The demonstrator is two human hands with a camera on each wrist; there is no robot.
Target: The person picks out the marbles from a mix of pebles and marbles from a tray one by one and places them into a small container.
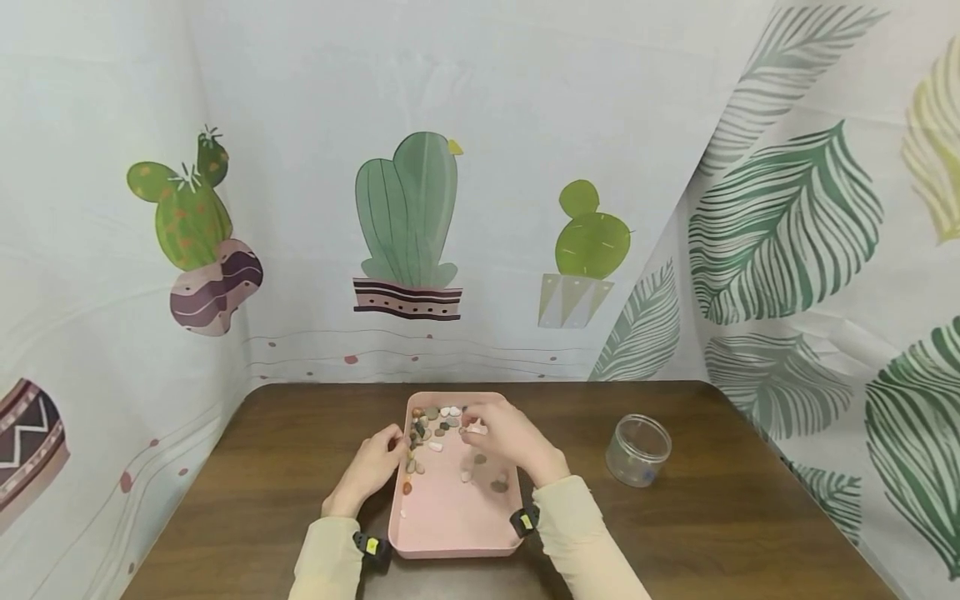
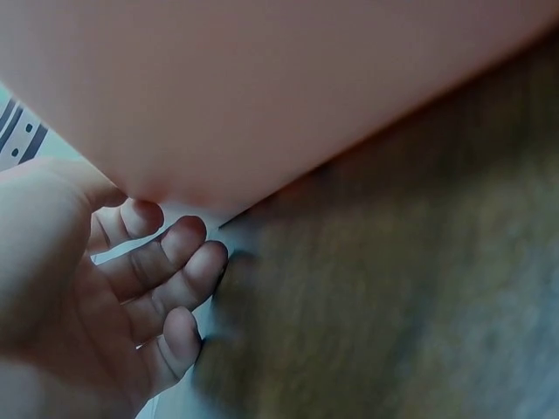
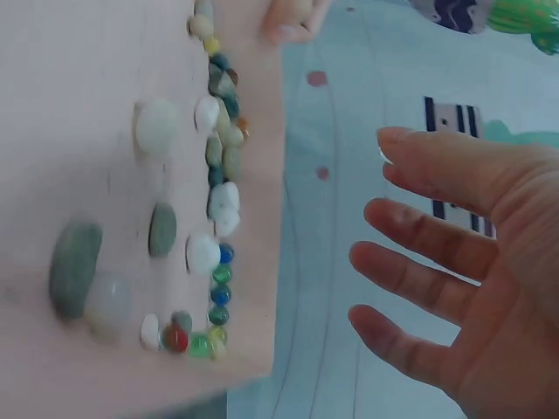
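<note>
A pink tray (image 1: 457, 533) lies on the table with pebbles (image 1: 435, 447) and glass marbles (image 3: 221, 295) in it, many lined up along its far and left walls. My left hand (image 1: 378, 462) is at the tray's left wall, thumb and forefinger pinching the rim; in the left wrist view, the other fingers (image 2: 196, 266) curl loosely outside the wall. Over the tray's far right part hovers my right hand (image 1: 506, 433). Its fingers (image 3: 410, 271) are spread and slightly bent, with nothing between them in the right wrist view. It hides some of the stones beneath.
To the right of the tray stands a clear round jar (image 1: 637, 450) with something small and blue at its bottom. The dark wooden table (image 1: 300, 433) ends at a printed cloth backdrop (image 1: 300, 250) behind and at the sides.
</note>
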